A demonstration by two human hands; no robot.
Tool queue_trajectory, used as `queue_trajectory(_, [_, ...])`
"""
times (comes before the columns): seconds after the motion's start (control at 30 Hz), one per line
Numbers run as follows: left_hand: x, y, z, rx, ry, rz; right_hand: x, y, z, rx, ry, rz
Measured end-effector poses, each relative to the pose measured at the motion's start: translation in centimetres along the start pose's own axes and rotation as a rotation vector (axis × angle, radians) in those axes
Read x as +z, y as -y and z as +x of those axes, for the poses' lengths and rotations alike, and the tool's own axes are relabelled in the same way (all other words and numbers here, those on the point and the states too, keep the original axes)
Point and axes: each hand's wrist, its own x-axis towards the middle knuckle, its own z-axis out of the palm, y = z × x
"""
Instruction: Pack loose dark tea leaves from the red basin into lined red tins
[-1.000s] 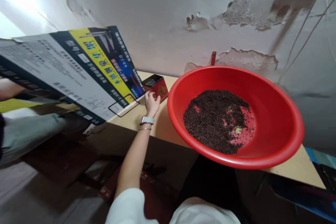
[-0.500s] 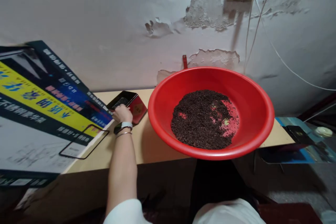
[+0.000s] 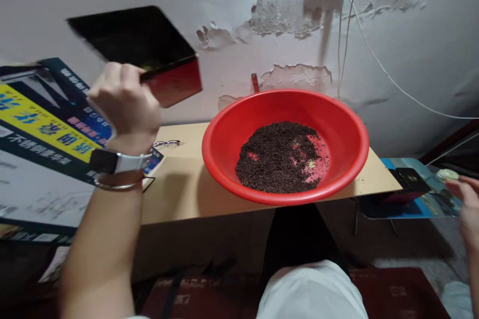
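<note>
My left hand (image 3: 125,97) is closed around a black box with red sides (image 3: 175,82), held up in the air left of the red basin. The box's dark open mouth is toward me, and a little greenish stuff shows near its edge. At the far right, my right hand (image 3: 469,207) is partly cut off by the frame; its fingers grip the edge of a small pale round dish (image 3: 446,174). Between my hands, the large red basin (image 3: 220,159) stands on the narrow wooden table. Dark loose flakes (image 3: 277,159) cover much of its bottom, with a few yellow-green bits.
A big printed carton (image 3: 45,159) leans at the left. Eyeglasses (image 3: 167,144) lie on the wooden table (image 3: 175,199). A lower blue-topped table (image 3: 434,199) at the right bears a dark box (image 3: 411,179). White cables (image 3: 374,50) run down the peeling wall.
My left hand has lifted the black and red box off the table, uncovering the eyeglasses. My right hand has come into view at the far right, at the pale dish.
</note>
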Motion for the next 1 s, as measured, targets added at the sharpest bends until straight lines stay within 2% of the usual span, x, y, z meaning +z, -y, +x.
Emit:
queue_trajectory(0.1, [-0.5,-4.4,-1.8,0.201,0.039,-0.074,5.5,6.8,-0.1,-0.282,0.176,0.142])
queue_trajectory(0.2, [0.9,-8.4,-6.2,0.393,0.166,-0.154,9.4,12.6,-2.3,-0.459,0.399,0.192])
queue_trajectory(0.27, [2.1,-10.8,-9.7,0.513,0.267,-0.211,11.4,15.3,-3.9,-0.638,0.551,0.183])
queue_trajectory(0.33, [3.0,-12.7,-12.8,0.615,0.308,-0.263,13.3,16.9,-5.2,-0.815,0.683,0.160])
queue_trajectory(0.43, [3.7,-14.6,-15.7,0.798,0.270,-0.297,15.4,17.6,-6.1,-0.994,0.850,0.079])
queue_trajectory(0.57, [3.5,-15.8,-16.9,1.009,0.100,-0.311,16.5,17.1,-6.6,-1.087,1.033,-0.263])
queue_trajectory(0.67, [3.3,-16.3,-16.8,1.061,-0.010,-0.297,16.4,17.0,-6.9,-1.125,1.089,-0.468])
queue_trajectory(0.77, [3.4,-16.5,-16.6,1.075,-0.063,-0.281,16.6,16.9,-7.2,-1.138,1.097,-0.546])
queue_trajectory(0.87, [3.8,-16.5,-16.3,1.067,-0.039,-0.253,16.7,16.7,-7.1,-1.087,1.067,-0.498])
queue_trajectory(0.93, [4.2,-16.3,-16.0,1.050,0.026,-0.229,16.2,16.8,-6.4,-1.031,1.014,-0.327])
queue_trajectory(1.0, [4.8,-16.0,-15.5,1.022,0.123,-0.215,14.6,17.1,-4.9,-0.961,0.931,-0.113])
